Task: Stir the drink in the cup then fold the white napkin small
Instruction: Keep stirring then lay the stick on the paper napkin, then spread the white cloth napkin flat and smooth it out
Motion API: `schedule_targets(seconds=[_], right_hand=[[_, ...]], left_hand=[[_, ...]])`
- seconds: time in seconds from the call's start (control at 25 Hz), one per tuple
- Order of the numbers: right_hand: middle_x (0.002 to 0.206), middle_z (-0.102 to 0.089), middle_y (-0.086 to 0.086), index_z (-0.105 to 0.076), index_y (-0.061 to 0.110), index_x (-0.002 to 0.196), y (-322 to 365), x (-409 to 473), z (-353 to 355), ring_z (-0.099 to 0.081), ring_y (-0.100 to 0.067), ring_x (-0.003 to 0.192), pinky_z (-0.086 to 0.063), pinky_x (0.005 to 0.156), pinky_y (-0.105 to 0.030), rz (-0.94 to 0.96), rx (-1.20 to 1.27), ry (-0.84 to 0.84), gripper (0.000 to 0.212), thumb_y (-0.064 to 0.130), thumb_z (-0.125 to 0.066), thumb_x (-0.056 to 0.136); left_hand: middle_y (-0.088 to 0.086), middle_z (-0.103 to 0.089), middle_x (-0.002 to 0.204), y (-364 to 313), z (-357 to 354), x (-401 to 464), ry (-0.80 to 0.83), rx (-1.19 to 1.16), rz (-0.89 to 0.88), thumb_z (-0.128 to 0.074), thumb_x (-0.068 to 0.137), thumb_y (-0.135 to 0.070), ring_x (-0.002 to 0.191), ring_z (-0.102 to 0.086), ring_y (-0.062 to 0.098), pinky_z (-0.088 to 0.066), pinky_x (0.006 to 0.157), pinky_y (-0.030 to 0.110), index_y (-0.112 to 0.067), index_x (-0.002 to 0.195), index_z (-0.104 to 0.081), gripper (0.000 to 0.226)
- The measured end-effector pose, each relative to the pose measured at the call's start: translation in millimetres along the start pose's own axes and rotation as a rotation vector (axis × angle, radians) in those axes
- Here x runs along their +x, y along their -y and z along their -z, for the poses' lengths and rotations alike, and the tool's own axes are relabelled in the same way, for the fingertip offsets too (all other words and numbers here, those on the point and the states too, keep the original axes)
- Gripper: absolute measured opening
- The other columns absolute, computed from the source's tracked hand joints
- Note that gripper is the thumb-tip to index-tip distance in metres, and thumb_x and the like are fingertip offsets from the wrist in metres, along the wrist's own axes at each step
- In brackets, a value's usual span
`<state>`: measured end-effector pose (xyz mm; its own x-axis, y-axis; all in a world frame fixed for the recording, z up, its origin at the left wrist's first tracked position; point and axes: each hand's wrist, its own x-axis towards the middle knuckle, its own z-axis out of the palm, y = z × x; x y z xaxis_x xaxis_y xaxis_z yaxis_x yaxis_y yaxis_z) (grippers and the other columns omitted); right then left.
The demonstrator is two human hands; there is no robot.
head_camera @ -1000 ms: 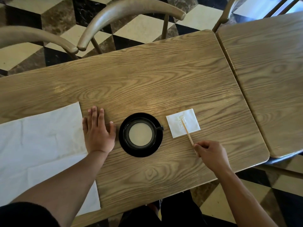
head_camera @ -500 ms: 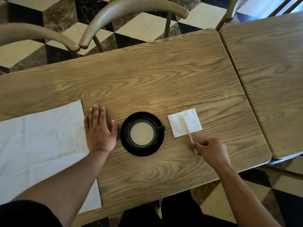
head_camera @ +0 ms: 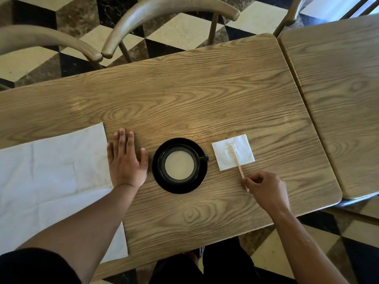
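Note:
A black cup (head_camera: 179, 165) of pale milky drink stands on a black saucer (head_camera: 164, 184) near the table's front edge. Right of it lies a small white square napkin (head_camera: 242, 149) with a wet stain. A wooden stir stick (head_camera: 238, 165) rests with its tip on that napkin. My right hand (head_camera: 266, 188) pinches the stick's near end. My left hand (head_camera: 126, 160) lies flat on the table, fingers spread, just left of the saucer. Its edge touches a large unfolded white napkin (head_camera: 47, 173) at the left.
The wooden table (head_camera: 205, 95) ends just right of my right hand, where a second table (head_camera: 338, 89) abuts it. Two curved chair backs (head_camera: 164, 15) stand beyond the far edge over a checkered floor. My dark-clothed legs (head_camera: 205, 267) show below the front edge.
Both hands hold almost the same places. The right hand stays at the stick's near end, and the stick's tip remains on the small napkin.

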<state>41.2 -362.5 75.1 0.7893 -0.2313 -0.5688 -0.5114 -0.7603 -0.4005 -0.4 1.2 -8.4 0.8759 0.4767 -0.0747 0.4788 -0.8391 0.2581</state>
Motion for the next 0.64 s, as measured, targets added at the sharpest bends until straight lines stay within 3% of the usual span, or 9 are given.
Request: schedule_targets(seconds=[0.12,0.28,0.4,0.52,0.64], right_hand=[[0.079,-0.071,0.012,-0.072,0.028,0.078,-1.3,-6.1,-5.6,-0.066,-0.011,0.080,-0.049,0.072,-0.031,0.077,-0.002,-0.105,0.009,0.029,-0.068,0.086],[0.098,-0.067,0.010,-0.069,0.022,0.100,-1.8,-23.3,-22.2,-0.064,-0.013,0.085,-0.045,0.073,-0.029,0.357,-0.043,-0.149,0.012,0.019,-0.065,0.089],[0.104,-0.068,0.003,-0.070,0.016,0.106,-9.7,-43.9,-39.3,-0.062,-0.021,0.097,-0.048,0.087,-0.036,0.590,-0.203,-0.159,0.021,0.012,-0.069,0.085],[0.124,-0.064,-0.001,-0.067,0.014,0.116,-17.0,-59.3,-48.8,-0.056,-0.024,0.115,-0.045,0.098,-0.042,0.662,-0.301,-0.131,0.033,0.016,-0.068,0.084],[0.125,-0.061,-0.003,-0.064,0.014,0.119,-21.7,-70.0,-54.0,-0.055,-0.025,0.115,-0.048,0.098,-0.044,0.693,-0.341,-0.070,0.038,0.026,-0.057,0.084]], left_hand=[[0.010,-0.021,0.171,-0.3,0.1,-0.2,-0.003,0.004,-0.007,-0.031,0.098,-0.047,0.160,-0.011,0.025,-0.008,0.130,0.048,-0.011,0.159,-0.032,0.070],[0.012,-0.018,0.171,-2.1,1.0,-2.2,0.031,0.041,-0.018,-0.027,0.100,-0.047,0.160,-0.009,0.027,-0.007,0.130,0.049,-0.010,0.160,-0.026,0.070],[0.013,-0.007,0.173,-4.3,6.9,-1.2,0.117,0.077,-0.033,-0.018,0.103,-0.049,0.161,-0.001,0.028,-0.003,0.130,0.050,-0.009,0.162,-0.016,0.072],[0.011,0.001,0.173,-4.5,21.8,-1.7,0.255,0.019,-0.012,-0.026,0.108,-0.046,0.161,0.006,0.027,0.002,0.130,0.047,-0.009,0.164,-0.011,0.068],[0.012,-0.007,0.173,-3.9,32.7,-41.9,0.283,-0.021,-0.034,-0.033,0.108,-0.043,0.161,-0.001,0.029,-0.005,0.130,0.048,-0.009,0.163,-0.019,0.066]])
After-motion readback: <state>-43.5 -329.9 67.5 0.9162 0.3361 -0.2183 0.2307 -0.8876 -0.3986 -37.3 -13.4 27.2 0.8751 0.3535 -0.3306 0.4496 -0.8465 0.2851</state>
